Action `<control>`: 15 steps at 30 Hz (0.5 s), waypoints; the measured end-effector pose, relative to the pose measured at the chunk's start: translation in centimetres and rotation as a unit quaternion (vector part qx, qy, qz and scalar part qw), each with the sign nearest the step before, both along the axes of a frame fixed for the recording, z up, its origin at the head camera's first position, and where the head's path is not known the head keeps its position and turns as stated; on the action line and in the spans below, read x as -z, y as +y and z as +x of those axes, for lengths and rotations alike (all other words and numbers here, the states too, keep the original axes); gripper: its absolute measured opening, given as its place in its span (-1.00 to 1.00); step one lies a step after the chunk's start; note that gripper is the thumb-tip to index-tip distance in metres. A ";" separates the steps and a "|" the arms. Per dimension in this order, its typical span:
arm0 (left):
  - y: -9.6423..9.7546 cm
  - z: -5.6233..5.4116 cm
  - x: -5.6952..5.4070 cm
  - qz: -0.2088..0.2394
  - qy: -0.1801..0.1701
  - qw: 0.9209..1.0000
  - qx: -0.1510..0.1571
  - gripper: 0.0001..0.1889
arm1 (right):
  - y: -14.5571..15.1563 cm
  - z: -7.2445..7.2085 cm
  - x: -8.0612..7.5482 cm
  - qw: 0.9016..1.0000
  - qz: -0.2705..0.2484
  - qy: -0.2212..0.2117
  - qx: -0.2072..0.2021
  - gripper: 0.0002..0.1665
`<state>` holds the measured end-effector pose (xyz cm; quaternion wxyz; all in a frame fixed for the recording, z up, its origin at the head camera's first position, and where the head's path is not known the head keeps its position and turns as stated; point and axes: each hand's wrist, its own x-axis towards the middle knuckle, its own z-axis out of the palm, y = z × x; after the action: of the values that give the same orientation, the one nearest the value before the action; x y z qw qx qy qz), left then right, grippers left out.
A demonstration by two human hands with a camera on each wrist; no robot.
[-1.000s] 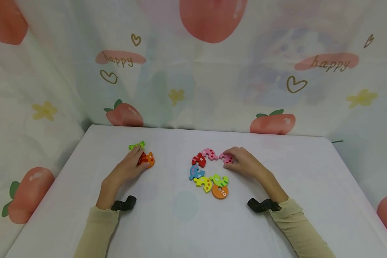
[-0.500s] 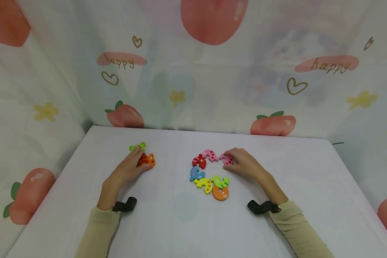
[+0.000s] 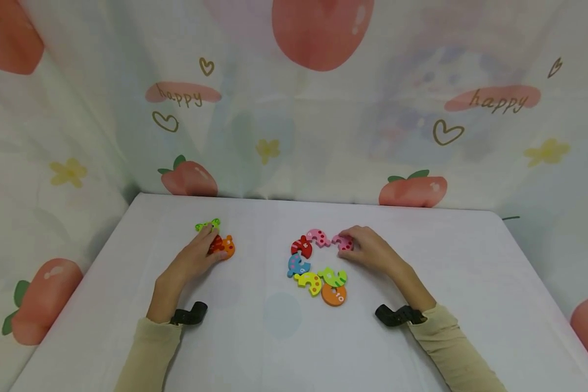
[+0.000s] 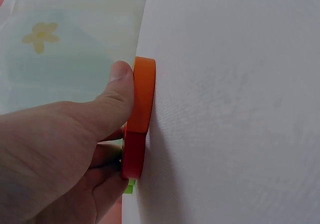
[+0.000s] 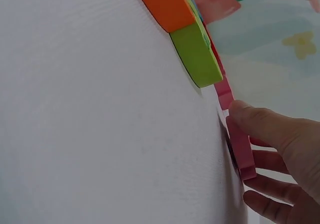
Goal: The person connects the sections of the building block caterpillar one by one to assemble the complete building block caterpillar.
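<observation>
Right grip [image 3: 373,249] has a pink piece [image 3: 342,243] pinched by its edges, probably to keep its face clear, other pink one [image 3: 318,238] just left of that grip, while left grip [image 3: 193,260] holds touching red [image 3: 214,245] and orange [image 3: 229,247] pieces, I'd guess steadying them.

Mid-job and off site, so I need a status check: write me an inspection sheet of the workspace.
Surface: white tabletop, smooth-looking.
Job's things: a partial ring holds a red piece, pink piece, blue piece, yellow piece, green piece and orange disc marked 10.
Clutter: nothing seen.
Grippers: left hand holds an orange piece against another red one, near a bright green one; right hand pinches a second pink one, narrowly apart from the ring.
Cables: nothing seen.
Surroundings: cloth printed with fruit, flowers, hearts and "happy".
</observation>
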<state>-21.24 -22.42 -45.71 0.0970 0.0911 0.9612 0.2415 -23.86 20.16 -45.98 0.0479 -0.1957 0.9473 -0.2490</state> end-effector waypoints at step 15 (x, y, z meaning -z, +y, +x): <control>-0.2 0.1 0.1 0.012 0.005 1.000 0.008 -0.20 | -2.4 1.1 -2.1 0.992 -0.068 0.100 -0.028 -0.43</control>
<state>-21.11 -22.65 -45.80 0.0928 0.1008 0.9580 0.2520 -22.75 17.72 -43.85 -0.0533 -0.2490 0.9222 -0.2910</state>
